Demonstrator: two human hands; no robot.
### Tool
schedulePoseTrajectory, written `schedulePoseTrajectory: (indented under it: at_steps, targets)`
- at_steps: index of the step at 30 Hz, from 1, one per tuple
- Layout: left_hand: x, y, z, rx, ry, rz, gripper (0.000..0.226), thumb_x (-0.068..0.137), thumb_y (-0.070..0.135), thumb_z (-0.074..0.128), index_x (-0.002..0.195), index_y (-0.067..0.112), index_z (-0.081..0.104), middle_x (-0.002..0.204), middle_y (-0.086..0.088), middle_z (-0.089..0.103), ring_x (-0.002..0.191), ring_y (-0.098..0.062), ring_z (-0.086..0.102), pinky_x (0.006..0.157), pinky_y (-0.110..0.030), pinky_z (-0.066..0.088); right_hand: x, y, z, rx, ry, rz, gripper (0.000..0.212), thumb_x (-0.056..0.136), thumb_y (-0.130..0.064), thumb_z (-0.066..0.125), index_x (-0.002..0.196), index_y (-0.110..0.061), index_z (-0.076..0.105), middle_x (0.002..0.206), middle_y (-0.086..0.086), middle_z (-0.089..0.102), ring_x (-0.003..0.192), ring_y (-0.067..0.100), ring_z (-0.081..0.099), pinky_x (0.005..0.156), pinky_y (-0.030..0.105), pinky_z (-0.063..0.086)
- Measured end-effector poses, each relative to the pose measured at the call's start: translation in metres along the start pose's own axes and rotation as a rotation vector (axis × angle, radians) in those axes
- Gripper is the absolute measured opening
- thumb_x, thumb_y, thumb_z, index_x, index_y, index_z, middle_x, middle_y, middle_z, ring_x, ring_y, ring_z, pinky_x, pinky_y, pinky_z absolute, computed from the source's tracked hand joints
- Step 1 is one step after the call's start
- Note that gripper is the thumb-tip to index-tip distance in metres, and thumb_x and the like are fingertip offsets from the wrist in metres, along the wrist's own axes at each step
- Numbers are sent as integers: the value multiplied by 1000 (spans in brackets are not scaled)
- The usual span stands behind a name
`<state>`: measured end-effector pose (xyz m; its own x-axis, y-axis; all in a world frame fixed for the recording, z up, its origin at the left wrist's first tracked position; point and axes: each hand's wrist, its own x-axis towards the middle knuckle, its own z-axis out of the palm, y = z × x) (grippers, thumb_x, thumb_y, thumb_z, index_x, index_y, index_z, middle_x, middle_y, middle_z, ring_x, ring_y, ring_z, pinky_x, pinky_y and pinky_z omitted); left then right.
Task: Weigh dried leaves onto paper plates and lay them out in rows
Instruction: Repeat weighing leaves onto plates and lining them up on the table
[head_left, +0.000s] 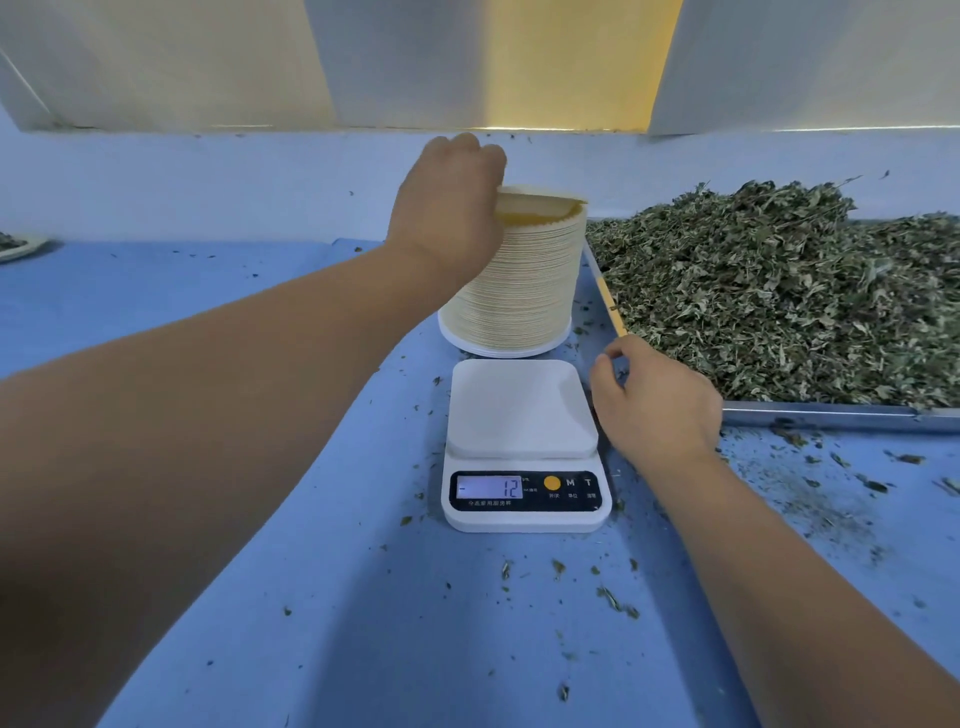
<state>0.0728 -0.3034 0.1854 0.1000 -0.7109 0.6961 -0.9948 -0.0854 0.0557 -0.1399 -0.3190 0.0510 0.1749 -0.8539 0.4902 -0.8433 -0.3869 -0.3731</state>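
A tall stack of cream paper plates (524, 291) stands behind a white digital scale (522, 447). My left hand (447, 202) reaches over the stack's left rim and pinches the edge of the top plate (540, 197), lifting it at a tilt. The scale's platform is bare and its display (489, 487) reads -12. My right hand (657, 400) hovers just right of the scale with its fingers loosely curled, holding nothing. A large heap of dried green leaves (789, 291) fills a metal tray (831, 415) at the right.
The blue table cover (260, 322) is strewn with leaf crumbs, mostly near the front and right. A filled plate (15, 247) peeks in at the far left edge. A pale wall with panels rises behind the table.
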Motion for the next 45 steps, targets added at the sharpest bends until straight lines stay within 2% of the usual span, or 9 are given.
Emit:
schedulePoseTrajectory:
  at_steps: [9,14,16,19,22,28,31,37,45]
  targets:
    - [-61,-3,-9,-315,380,-198,26,84,-2,52,87,10,75,109,-3,61,105,-27,53,77,-30,43,-2,0,-4,103,83,-34,31,92,-26,50,118,-21,66,87,-4,66,87,23,60,96,41,38]
    - [-115,-5,-10,-604,462,-369,26,82,-2,57,86,15,77,97,9,56,86,2,56,77,-19,48,-6,-8,-8,356,160,-91,35,91,-24,57,125,-17,57,98,-1,70,94,28,65,101,51,44]
    - [-132,-3,-8,-678,452,-434,28,82,-4,60,85,19,76,96,10,57,86,9,57,75,-9,43,-8,-12,-6,465,146,-104,40,91,-25,64,128,-21,50,101,-10,69,92,20,65,96,51,48]
    - [-154,-3,-2,-756,407,-508,34,82,-7,66,84,26,75,96,10,60,86,9,58,74,-6,43,-11,-12,-3,540,119,-151,54,89,-32,73,135,-26,45,95,-20,62,90,2,62,79,22,49]
    - [-161,-6,2,-833,320,-582,34,83,-5,69,85,28,75,99,10,64,86,6,61,78,-9,47,-13,-11,-1,588,106,-222,54,88,-27,75,138,-27,53,103,-15,66,94,-4,61,80,4,43]
    - [-165,-20,11,-1094,162,-854,36,82,-12,67,88,21,77,85,9,79,88,-7,74,82,-25,61,-15,-10,0,528,219,-339,27,91,-6,73,118,-9,74,115,-3,69,105,13,67,96,29,54]
    - [-167,-25,16,-1190,122,-935,40,80,-17,65,86,21,75,82,11,78,88,-9,75,79,-26,61,-15,-6,-1,467,205,-353,24,93,-4,69,116,-7,75,113,5,73,102,14,67,96,29,53]
    - [-167,-22,21,-1179,65,-947,36,80,-12,67,95,20,73,99,6,75,89,-7,74,83,-32,62,-14,-2,-7,389,125,-272,47,88,11,49,119,-14,74,106,-3,72,101,10,65,94,9,43]
    - [-172,-21,32,-1049,-84,-895,39,84,-7,67,109,23,68,113,11,71,94,-2,72,96,-36,59,-10,10,-11,239,73,-273,50,83,15,47,121,-6,72,108,9,73,113,29,59,101,39,47]
